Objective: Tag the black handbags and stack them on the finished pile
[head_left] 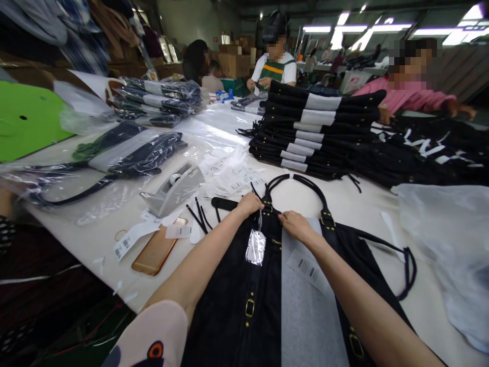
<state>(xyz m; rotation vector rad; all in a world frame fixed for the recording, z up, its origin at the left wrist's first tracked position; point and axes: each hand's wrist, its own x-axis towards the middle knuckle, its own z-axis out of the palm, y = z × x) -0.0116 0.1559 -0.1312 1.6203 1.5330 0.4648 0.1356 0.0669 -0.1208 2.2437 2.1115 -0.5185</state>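
A black bag (233, 285) with gold buckles lies flat in front of me, its looped handle (309, 182) spread toward the far side. A grey sheet (305, 311) with a printed white label runs down its middle. My left hand (250, 205) is closed at the base of the handle, by a small gold buckle. Just to its right, my right hand (296, 225) pinches the bag's top edge. Below my left hand hangs a shiny silver-wrapped tag (255, 247). My fingertips are partly hidden against the black material.
Folded black bags with grey bands form a stack (317, 132) beyond. Plastic-wrapped bags (156, 99) lie at left. Loose white labels (233, 171), a grey tape dispenser (173, 188) and a phone (158, 250) are nearer. Clear plastic bags (451, 244) lie right. Co-workers stand across the table.
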